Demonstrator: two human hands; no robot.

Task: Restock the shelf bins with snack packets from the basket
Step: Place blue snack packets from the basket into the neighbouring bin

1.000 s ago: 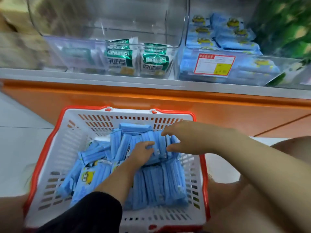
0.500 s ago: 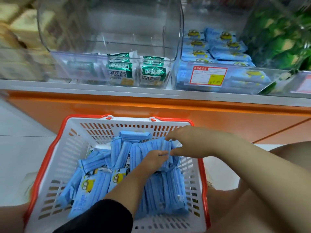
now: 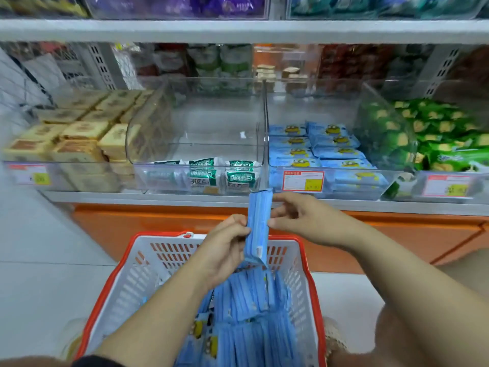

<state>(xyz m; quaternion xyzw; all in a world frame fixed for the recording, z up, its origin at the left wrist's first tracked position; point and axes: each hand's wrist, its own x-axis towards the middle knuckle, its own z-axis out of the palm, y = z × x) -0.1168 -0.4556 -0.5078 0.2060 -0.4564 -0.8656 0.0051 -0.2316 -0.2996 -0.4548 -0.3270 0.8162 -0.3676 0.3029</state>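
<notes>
A white basket with a red rim (image 3: 127, 263) sits on the floor below me, full of blue snack packets (image 3: 254, 321). Between both hands I hold a small upright stack of blue packets (image 3: 258, 223) above the basket's far edge. My left hand (image 3: 225, 247) grips the stack from the left, and my right hand (image 3: 299, 218) pinches it from the right. Straight ahead, a clear shelf bin (image 3: 341, 178) holds the same blue packets under a red-framed price label (image 3: 303, 181).
The clear bin to the left (image 3: 195, 136) holds a few green-and-white packets (image 3: 219, 176) at its front. Tan boxed snacks (image 3: 76, 139) fill the far-left bin, green packets (image 3: 434, 139) the right one. An orange shelf base (image 3: 158, 221) runs behind the basket.
Both hands have lifted a stack of blue packets out of the basket and up toward the shelf. The camera view has tilted upward, showing more of the shelves.
</notes>
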